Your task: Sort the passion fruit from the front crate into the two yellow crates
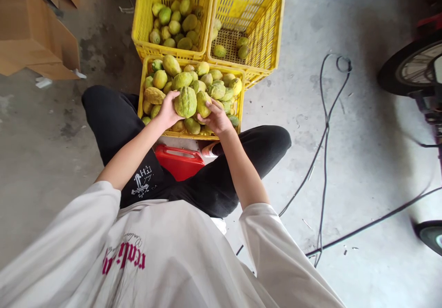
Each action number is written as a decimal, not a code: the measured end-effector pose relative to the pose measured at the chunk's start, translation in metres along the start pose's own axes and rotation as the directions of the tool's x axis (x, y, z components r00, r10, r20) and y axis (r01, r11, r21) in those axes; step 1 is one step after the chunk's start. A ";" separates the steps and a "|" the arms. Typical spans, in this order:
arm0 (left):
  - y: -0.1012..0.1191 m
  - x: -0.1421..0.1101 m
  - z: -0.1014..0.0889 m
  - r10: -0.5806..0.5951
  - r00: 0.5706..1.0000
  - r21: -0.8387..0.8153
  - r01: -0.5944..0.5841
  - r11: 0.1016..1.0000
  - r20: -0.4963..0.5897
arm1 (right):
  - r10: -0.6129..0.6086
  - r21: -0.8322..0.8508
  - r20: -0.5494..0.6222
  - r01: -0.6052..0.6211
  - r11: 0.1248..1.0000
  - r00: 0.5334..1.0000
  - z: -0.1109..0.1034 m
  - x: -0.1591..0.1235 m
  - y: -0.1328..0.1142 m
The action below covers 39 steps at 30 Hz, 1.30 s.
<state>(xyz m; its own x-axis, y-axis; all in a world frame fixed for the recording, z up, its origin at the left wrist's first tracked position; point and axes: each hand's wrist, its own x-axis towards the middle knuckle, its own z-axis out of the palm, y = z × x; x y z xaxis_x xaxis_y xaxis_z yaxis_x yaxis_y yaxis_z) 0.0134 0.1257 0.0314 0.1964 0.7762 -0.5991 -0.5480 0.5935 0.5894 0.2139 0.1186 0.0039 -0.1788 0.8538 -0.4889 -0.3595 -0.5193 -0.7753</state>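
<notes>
My left hand [168, 111] is closed around a large, bumpy green citrus fruit [186, 102]. In my right hand [218, 118] is a smaller yellow-green citrus fruit [203, 104], gripped between thumb and fingers. The two fruits are side by side, close together, above a full yellow crate [141, 103] in front of my knees. Many green and yellow fruits [181, 80] fill that crate, some smooth and some knobbly. Both hands hide part of the fruits beneath them.
Behind stand two taller yellow crates: the left crate [138, 27] holds several fruits, the right crate [272, 31] only a few. A red plastic stool or container [179, 163] sits between my legs. Cardboard boxes [31, 27] lie left; a black cable [324, 137] and a wheel [410, 64] are right.
</notes>
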 end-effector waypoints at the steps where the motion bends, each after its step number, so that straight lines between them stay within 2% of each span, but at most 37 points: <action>1: 0.000 0.000 0.001 0.000 1.000 -0.005 0.000 1.000 -0.005 | -0.009 -0.007 -0.010 0.009 1.000 1.000 0.000 -0.001 0.000; 4: 0.001 -0.001 0.004 -0.005 1.000 -0.001 0.005 1.000 0.005 | -0.036 0.004 -0.039 0.037 0.999 0.999 -0.002 -0.001 0.002; 8: -0.002 -0.003 0.008 0.008 0.995 0.034 -0.011 0.999 0.096 | -0.067 0.035 -0.051 0.069 0.997 0.996 -0.006 0.001 0.005; 11: -0.005 -0.003 0.008 0.039 0.988 0.034 -0.044 0.998 0.148 | -0.050 -0.013 -0.023 0.050 0.999 0.998 -0.005 0.002 0.006; 16: -0.010 0.000 0.005 0.047 0.992 0.053 -0.053 0.997 0.120 | -0.015 -0.134 -0.007 0.014 0.991 1.000 0.004 -0.002 0.001; 22: -0.007 0.002 0.003 0.016 0.997 0.060 -0.020 0.998 0.072 | 0.051 -0.181 -0.024 -0.055 0.982 0.998 0.011 -0.010 -0.019; 27: 0.002 0.001 0.002 -0.016 0.994 0.079 0.007 0.997 0.108 | 0.121 -0.275 -0.072 -0.137 0.952 0.990 0.008 -0.012 -0.031; 31: 0.005 0.001 0.002 0.011 0.989 0.100 -0.026 0.995 0.146 | 0.121 -0.241 -0.118 -0.147 0.959 0.986 0.005 -0.011 -0.031; 35: 0.005 0.000 0.003 0.082 0.982 0.083 -0.097 0.992 0.168 | 0.060 -0.168 -0.045 -0.067 0.983 0.997 0.006 -0.010 -0.028; 39: 0.003 -0.002 0.004 0.093 0.982 0.050 -0.102 0.994 0.164 | 0.054 -0.127 -0.006 -0.054 0.990 0.999 0.009 -0.011 -0.024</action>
<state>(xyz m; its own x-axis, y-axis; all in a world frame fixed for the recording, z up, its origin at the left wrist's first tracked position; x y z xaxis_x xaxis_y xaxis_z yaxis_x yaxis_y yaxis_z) 0.0148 0.1265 0.0362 0.2754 0.8522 -0.4449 -0.5236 0.5211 0.6740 0.2166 0.1218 0.0318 -0.1925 0.8243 -0.5324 -0.2303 -0.5654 -0.7920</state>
